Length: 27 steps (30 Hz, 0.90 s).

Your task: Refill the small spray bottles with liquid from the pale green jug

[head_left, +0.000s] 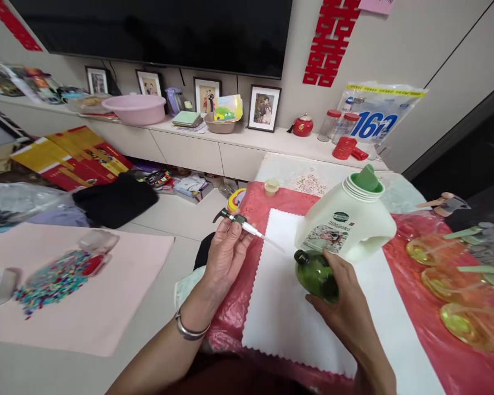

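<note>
Left of the jug [349, 219], the half-curled left hand [226, 249] pinches the pump [251, 229]. In front of the jug, the half-open right hand [343, 291] holds the green bottle [315, 274]; a snug grip should keep it steady.

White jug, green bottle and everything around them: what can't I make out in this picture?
- Head view: the side of the green bottle inside the right hand, whose grip hides it.
- Head view: what is inside the white jug, hidden by its walls.
- Head view: the smallest print on the jug's label, too small to read.
- Head view: the top of the black screen, cut off by the upper edge.
</note>
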Each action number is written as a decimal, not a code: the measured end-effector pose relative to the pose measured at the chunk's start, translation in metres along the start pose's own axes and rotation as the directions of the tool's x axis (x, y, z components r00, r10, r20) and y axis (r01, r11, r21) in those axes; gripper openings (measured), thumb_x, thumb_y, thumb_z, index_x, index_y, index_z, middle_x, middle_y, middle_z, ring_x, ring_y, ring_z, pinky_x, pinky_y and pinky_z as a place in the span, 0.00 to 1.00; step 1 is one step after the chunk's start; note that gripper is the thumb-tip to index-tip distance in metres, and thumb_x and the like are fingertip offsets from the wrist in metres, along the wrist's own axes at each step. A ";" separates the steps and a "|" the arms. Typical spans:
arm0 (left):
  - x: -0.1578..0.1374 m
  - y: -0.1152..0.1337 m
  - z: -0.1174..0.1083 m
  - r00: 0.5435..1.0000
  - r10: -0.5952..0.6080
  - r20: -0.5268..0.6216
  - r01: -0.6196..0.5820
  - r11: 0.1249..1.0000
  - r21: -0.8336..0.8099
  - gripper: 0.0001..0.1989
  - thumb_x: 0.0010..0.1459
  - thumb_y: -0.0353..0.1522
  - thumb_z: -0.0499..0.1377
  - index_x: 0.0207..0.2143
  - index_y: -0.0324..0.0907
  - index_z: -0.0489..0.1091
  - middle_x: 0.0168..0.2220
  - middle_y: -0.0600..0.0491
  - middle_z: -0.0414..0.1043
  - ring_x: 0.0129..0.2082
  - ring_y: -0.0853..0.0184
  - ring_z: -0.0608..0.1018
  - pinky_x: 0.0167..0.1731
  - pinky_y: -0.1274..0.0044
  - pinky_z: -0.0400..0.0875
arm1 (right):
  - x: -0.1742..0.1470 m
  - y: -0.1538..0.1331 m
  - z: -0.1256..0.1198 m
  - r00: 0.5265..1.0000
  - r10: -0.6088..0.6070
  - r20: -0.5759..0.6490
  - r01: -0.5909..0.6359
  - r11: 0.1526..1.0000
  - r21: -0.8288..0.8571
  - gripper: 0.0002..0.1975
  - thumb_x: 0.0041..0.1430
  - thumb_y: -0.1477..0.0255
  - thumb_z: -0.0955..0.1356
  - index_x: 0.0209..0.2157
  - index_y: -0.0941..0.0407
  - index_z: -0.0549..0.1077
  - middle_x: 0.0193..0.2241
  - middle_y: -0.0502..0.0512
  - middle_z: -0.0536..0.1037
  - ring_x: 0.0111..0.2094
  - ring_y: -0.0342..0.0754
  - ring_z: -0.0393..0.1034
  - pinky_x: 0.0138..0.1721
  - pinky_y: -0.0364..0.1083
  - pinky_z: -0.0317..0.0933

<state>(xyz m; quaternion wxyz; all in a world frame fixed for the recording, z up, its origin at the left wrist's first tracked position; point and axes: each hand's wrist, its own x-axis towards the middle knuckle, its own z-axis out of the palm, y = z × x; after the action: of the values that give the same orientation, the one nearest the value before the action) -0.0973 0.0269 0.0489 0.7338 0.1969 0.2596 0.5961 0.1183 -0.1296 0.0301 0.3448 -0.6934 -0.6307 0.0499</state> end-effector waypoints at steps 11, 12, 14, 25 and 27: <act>-0.015 -0.022 0.017 0.994 0.033 0.104 -0.054 0.978 0.203 0.21 0.44 0.34 0.77 0.41 0.46 0.77 0.37 0.58 0.80 0.36 0.71 0.80 0.42 0.76 0.76 | -0.017 0.007 0.019 1.000 -0.003 0.015 0.001 0.984 0.175 0.38 0.59 0.69 0.66 0.69 0.45 0.53 0.61 0.57 0.58 0.61 0.59 0.57 0.58 0.64 0.62; -0.017 -0.025 0.018 0.993 0.033 0.117 -0.058 0.975 0.213 0.21 0.44 0.35 0.77 0.41 0.46 0.78 0.37 0.58 0.80 0.35 0.71 0.80 0.42 0.76 0.77 | -0.016 0.006 0.020 1.000 -0.006 0.011 0.004 0.982 0.187 0.38 0.60 0.69 0.66 0.70 0.46 0.52 0.62 0.57 0.58 0.61 0.59 0.57 0.59 0.63 0.61; -0.020 -0.030 0.020 0.990 0.034 0.137 -0.065 0.972 0.227 0.20 0.43 0.36 0.77 0.40 0.47 0.78 0.38 0.58 0.80 0.35 0.71 0.80 0.43 0.75 0.77 | -0.016 0.003 0.021 1.000 -0.010 0.004 0.009 0.977 0.215 0.38 0.60 0.69 0.66 0.70 0.46 0.52 0.62 0.56 0.58 0.62 0.57 0.57 0.60 0.61 0.61; -0.031 -0.045 0.017 0.982 -0.036 0.185 -0.016 0.963 0.270 0.22 0.43 0.37 0.77 0.42 0.46 0.80 0.40 0.56 0.80 0.36 0.71 0.80 0.44 0.74 0.77 | -0.018 -0.001 0.026 1.000 0.001 0.021 -0.009 0.938 0.346 0.38 0.64 0.63 0.70 0.71 0.46 0.53 0.62 0.55 0.61 0.62 0.55 0.59 0.61 0.54 0.61; -0.031 -0.044 0.018 0.981 -0.036 0.191 -0.015 0.966 0.258 0.21 0.43 0.37 0.77 0.41 0.47 0.80 0.40 0.57 0.80 0.37 0.70 0.80 0.47 0.72 0.77 | -0.019 0.001 0.028 0.999 0.000 0.036 -0.013 0.930 0.368 0.38 0.65 0.61 0.71 0.70 0.46 0.53 0.62 0.55 0.61 0.62 0.55 0.59 0.61 0.53 0.61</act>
<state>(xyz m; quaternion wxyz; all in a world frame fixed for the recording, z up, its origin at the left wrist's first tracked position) -0.0568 -0.0121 0.0410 0.7270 0.3466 0.2633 0.5311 0.1013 -0.1356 0.0014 0.4573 -0.6176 -0.6139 0.1804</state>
